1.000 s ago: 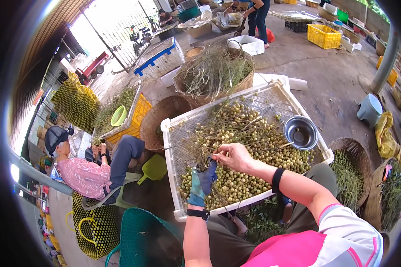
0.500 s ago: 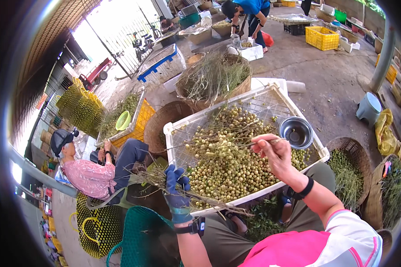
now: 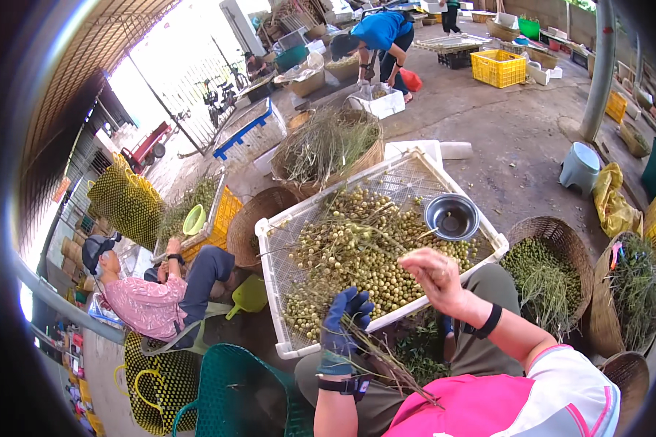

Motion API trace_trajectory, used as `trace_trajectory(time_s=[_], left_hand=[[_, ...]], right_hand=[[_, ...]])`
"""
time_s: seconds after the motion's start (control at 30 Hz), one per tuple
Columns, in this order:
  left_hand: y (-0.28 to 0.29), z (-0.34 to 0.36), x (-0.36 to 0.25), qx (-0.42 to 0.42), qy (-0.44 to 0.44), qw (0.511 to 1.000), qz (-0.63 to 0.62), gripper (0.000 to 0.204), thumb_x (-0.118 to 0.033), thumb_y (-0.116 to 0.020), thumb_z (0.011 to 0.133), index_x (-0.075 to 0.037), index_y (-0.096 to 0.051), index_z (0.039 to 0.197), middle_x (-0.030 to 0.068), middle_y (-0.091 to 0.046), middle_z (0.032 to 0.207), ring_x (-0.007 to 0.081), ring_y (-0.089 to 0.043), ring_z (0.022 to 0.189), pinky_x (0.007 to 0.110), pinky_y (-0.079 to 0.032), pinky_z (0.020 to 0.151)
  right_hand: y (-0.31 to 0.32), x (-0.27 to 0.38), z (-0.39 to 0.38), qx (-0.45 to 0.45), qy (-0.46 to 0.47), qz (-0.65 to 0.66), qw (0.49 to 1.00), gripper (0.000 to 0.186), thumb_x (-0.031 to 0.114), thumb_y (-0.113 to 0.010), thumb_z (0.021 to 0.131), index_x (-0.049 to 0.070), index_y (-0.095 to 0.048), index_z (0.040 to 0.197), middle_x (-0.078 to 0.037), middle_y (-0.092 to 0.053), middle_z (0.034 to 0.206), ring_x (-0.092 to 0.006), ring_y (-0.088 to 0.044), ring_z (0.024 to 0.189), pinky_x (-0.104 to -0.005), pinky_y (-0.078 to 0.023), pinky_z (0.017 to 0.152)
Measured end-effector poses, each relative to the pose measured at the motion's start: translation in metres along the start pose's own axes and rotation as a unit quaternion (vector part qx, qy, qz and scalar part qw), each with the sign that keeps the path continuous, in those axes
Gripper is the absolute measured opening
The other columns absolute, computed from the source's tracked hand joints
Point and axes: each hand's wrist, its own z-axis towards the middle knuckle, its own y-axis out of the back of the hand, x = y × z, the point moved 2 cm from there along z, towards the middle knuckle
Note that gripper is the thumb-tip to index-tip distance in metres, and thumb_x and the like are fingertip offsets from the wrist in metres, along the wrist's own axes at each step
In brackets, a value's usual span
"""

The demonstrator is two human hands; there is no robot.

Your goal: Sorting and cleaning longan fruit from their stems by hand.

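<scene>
Sitting far left is a person in a pink top (image 3: 144, 300). Next, a white mesh tray (image 3: 268, 280) holds a heap of small round tan fruit (image 3: 353, 268). At its near edge, the blue-gloved left hand (image 3: 345, 324) has its grip curled around thin twigs (image 3: 397, 370), slanting down rightward. The bare right hand (image 3: 436, 278) hovers above the tray, grip nearly closed; whether it pinches anything, I cannot tell. Beyond it sits a metal bowl (image 3: 452, 220).
</scene>
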Motion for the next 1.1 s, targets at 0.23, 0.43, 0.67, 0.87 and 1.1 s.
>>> trace_trajectory(time_s=[0.23,0.43,0.67,0.87,1.1], left_hand=[[-0.025,0.0,0.022,0.05,0.008,0.998,0.031,0.038,-0.032,-0.055,0.09,-0.01,-0.054,0.121,0.0085,-0.061,0.109,0.0217,-0.062,0.09,0.031,-0.051,0.068],[-0.035,-0.014,0.031,0.01,-0.019,0.999,0.039,0.037,-0.031,-0.056,0.089,-0.012,-0.055,0.12,0.0089,-0.062,0.107,0.0222,-0.061,0.087,0.033,-0.052,0.069],[-0.031,-0.007,0.035,0.053,-0.006,0.999,-0.003,0.03,-0.033,-0.054,0.09,-0.009,-0.056,0.108,0.0032,-0.06,0.082,0.0197,-0.058,0.072,0.027,-0.049,0.057],[-0.042,-0.002,0.042,0.093,0.026,0.995,0.011,0.027,-0.033,-0.052,0.092,-0.01,-0.054,0.105,-0.0024,-0.046,0.064,0.0112,-0.044,0.055,0.022,-0.034,0.042],[-0.045,0.015,0.058,0.096,0.063,0.989,0.091,0.038,-0.034,-0.054,0.09,-0.007,-0.053,0.117,0.0027,-0.061,0.079,0.0144,-0.057,0.063,0.022,-0.04,0.046]], right_hand=[[-0.007,0.032,-0.069,0.114,0.117,-0.096,0.982,0.045,-0.003,-0.062,0.066,0.016,-0.064,0.106,-0.008,-0.06,0.099,-0.0229,-0.062,0.083,-0.0311,-0.053,0.066],[0.001,0.037,-0.098,0.178,0.145,-0.14,0.963,0.054,0.003,-0.061,0.061,0.017,-0.061,0.113,-0.009,-0.054,0.112,-0.0224,-0.059,0.094,-0.031,-0.052,0.073],[0.009,0.033,-0.117,0.217,0.145,-0.154,0.953,0.045,0.014,-0.059,0.068,0.012,-0.058,0.113,-0.007,-0.053,0.109,-0.0205,-0.057,0.093,-0.0293,-0.05,0.073],[0.016,0.034,-0.12,0.212,0.148,-0.146,0.955,0.049,0.017,-0.061,0.065,0.011,-0.058,0.113,-0.006,-0.053,0.107,-0.0202,-0.057,0.092,-0.0295,-0.048,0.075],[0.045,0.031,-0.118,0.107,0.118,-0.131,0.979,0.045,0.005,-0.059,0.064,0.011,-0.062,0.108,-0.009,-0.059,0.106,-0.0231,-0.062,0.087,-0.0324,-0.052,0.074]])
